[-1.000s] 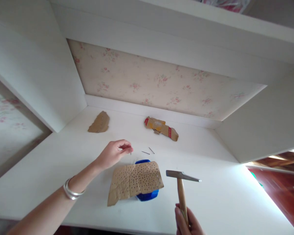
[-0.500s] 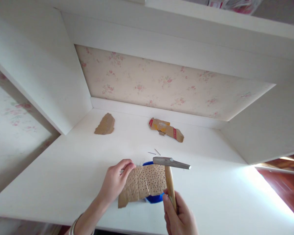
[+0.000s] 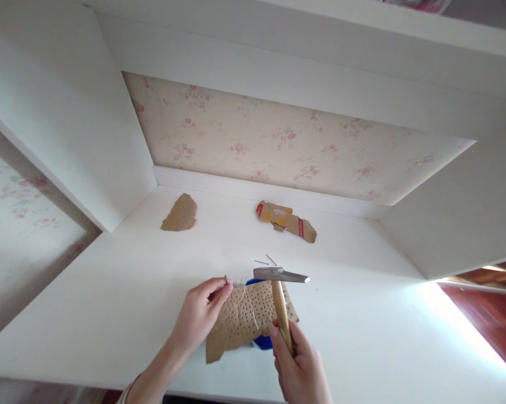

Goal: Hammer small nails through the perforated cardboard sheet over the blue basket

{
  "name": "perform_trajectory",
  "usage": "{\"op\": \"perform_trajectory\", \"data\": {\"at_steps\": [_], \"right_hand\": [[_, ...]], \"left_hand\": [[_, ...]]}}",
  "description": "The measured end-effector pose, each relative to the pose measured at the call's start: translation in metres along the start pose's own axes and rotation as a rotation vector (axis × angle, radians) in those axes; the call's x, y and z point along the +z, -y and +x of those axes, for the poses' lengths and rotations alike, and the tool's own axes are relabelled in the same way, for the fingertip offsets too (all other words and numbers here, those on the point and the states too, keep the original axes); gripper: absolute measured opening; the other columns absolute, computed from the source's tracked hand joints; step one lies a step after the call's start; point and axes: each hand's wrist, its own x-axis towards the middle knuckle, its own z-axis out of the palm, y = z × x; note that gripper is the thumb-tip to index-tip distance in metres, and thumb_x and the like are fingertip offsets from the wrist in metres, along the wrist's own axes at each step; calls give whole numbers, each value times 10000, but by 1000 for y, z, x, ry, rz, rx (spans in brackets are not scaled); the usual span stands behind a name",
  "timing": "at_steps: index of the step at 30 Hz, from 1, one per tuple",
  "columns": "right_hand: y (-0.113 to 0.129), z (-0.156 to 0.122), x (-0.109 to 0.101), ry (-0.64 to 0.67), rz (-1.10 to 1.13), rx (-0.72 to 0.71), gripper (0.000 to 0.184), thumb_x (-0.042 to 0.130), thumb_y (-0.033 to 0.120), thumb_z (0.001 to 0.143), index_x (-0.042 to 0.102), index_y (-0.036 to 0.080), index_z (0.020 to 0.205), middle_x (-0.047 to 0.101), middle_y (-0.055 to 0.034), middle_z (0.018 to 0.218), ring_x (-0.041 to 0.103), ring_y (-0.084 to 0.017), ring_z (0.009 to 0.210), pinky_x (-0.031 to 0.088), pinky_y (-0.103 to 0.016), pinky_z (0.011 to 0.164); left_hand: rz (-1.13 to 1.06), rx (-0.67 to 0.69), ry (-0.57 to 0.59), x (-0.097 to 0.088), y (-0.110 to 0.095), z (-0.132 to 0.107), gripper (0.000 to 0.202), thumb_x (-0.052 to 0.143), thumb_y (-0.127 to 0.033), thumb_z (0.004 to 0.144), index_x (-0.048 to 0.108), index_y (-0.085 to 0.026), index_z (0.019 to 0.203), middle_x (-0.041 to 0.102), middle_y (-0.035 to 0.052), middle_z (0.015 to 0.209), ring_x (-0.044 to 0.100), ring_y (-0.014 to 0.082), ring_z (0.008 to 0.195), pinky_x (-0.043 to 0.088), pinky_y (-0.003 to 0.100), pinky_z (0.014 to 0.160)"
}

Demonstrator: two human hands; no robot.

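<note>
My left hand (image 3: pixel 202 308) pinches a nail (image 3: pixel 226 279) between thumb and fingertips, its head end showing above them. It is at the upper left edge of a piece of brown cardboard (image 3: pixel 231 328) dotted with many small holes. My right hand (image 3: pixel 299 365) is wrapped round the wooden handle of a hammer (image 3: pixel 280 274). The grey metal head is over the cardboard's upper right part and hides some of it. A blue object (image 3: pixel 265 342), perhaps a container, lies beneath the cardboard, mostly covered. Two loose nails (image 3: pixel 261 262) lie on the white tabletop just beyond.
At the back left of the white tabletop (image 3: pixel 362 314) lies a torn cardboard scrap (image 3: pixel 180 213). Another torn piece with red and yellow markings (image 3: pixel 286 217) is at the back centre. White panels (image 3: pixel 68 123) enclose the sides, and a shelf (image 3: pixel 278 67) overhangs the back.
The hammer and my right hand have moved a little left. The nail in my left fingers now points upward, and the cardboard has shifted slightly, its right corner now showing.
</note>
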Motion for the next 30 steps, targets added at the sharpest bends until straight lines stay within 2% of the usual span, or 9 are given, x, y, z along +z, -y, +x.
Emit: {"op": "perform_trajectory", "data": {"at_steps": [5,8,11,15,19,25,30], "right_hand": [[-4,1,-1,10,-4,-7,544,583,697,817,657,162,881,342,95,489,289,-77,397,212,-184,328],[-4,0,-2,16,-5,2,542,577,699,817,653,164,859,344,93,488,293,-77,395,211,-184,329],[-3,-1,-3,16,-6,-4,553,581,711,804,657,165,853,358,90,481,297,-78,388,206,-186,325],[1,-2,-4,33,6,-22,559,575,703,813,672,157,877,340,94,469,285,-80,386,179,-195,328],[3,-2,-3,84,15,-13,535,568,670,840,669,148,902,294,104,485,283,-82,395,168,-206,354],[1,0,-1,109,28,-4,528,561,656,852,659,144,936,311,103,495,296,-84,407,183,-203,362],[3,0,-2,118,64,17,534,559,661,853,643,145,957,285,119,484,257,-75,386,150,-201,340]], "left_hand": [[92,-29,5,-2,0,-3,329,520,-445,965,684,-192,834,628,-16,673,569,125,603,447,191,568],[70,-15,13,-3,2,-3,317,542,-441,957,702,-197,832,672,-7,726,622,135,666,478,193,624],[47,79,-12,-2,4,-1,271,574,-404,946,729,-202,853,722,25,868,679,157,799,519,212,742],[137,175,-68,-1,7,0,261,570,-362,951,742,-214,822,700,47,912,680,154,812,529,219,735],[181,139,-20,-2,3,-4,237,554,-344,964,725,-229,847,725,23,890,688,152,831,519,217,775],[165,89,56,-1,-1,-8,296,509,-383,984,698,-219,825,724,0,785,670,138,717,499,192,672],[88,110,90,-1,-1,-5,252,535,-331,971,699,-211,822,732,10,841,675,141,777,501,198,740]]}}
